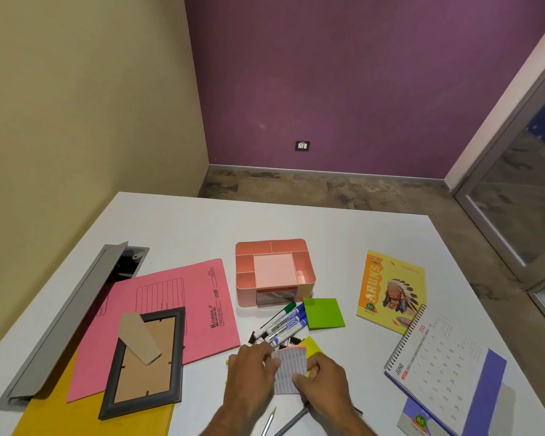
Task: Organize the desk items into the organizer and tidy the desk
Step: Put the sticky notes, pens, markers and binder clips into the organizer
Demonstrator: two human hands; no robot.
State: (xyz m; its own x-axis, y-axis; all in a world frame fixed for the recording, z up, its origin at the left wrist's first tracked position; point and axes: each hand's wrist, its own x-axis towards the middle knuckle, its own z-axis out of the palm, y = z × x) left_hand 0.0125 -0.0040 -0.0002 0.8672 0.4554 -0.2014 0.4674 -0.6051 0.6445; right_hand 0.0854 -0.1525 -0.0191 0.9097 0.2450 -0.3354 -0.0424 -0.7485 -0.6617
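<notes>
A pink desk organizer [307, 280] with several compartments stands mid-table, a pale pink pad in its middle slot. In front of it lie whiteboard markers [282, 324], black binder clips [291, 339], a green sticky-note pad [324, 313] and a yellow sticky pad [312, 346]. My left hand [250, 371] and my right hand [323, 377] both grip a small pad of printed white labels with a pink edge [291, 366] near the table's front. Two pencils [283, 420] lie just below my hands.
A pink file folder [199, 297] and a yellow folder [60, 416] lie at the left with a face-down photo frame [145, 360] on top. An open grey cable tray [70, 316] runs along the left edge. A yellow notebook [390, 291] and spiral calendar [444, 369] sit at the right.
</notes>
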